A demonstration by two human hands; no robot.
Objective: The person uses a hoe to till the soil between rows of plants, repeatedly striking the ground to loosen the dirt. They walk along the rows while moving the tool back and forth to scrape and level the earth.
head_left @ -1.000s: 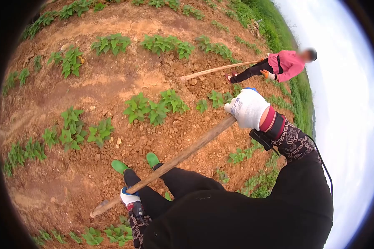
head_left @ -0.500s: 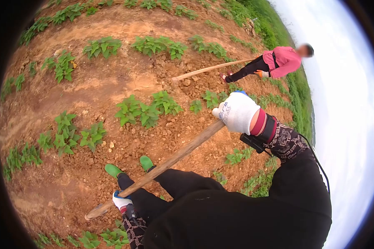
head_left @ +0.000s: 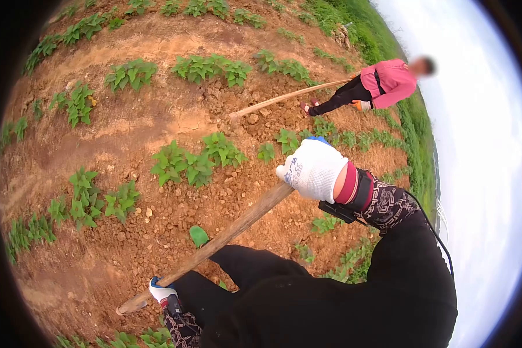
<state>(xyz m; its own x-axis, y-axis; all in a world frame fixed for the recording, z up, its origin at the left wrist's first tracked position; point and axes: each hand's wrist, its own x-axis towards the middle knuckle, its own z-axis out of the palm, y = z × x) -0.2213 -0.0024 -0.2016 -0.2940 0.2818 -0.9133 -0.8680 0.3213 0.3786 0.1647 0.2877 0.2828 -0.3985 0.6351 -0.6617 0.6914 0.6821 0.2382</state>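
Both my hands, in white gloves with blue palms, are closed around the long wooden handle of a hoe (head_left: 226, 235). My right hand (head_left: 313, 168) grips its upper end, in the middle of the view. My left hand (head_left: 162, 290) holds it low down, at the lower left. Beyond that hand, the handle's end and a small grey edge show near the reddish soil (head_left: 116, 255); most of the hoe's head is hidden. One green shoe (head_left: 199, 236) of mine shows beside the handle. Leafy green plants (head_left: 191, 162) grow just beyond my hands.
A person in a pink top (head_left: 391, 84) stands at the upper right, with a long wooden-handled tool (head_left: 290, 95) reaching down to the soil. Rows of low plants (head_left: 84, 200) cross the field. Loose clods lie between them. Dense greenery (head_left: 365, 29) borders the field.
Both my hands and the hoe have shifted left in the view, my right hand also slightly down. One of my two green shoes has gone out of sight. The surroundings have drifted slightly left.
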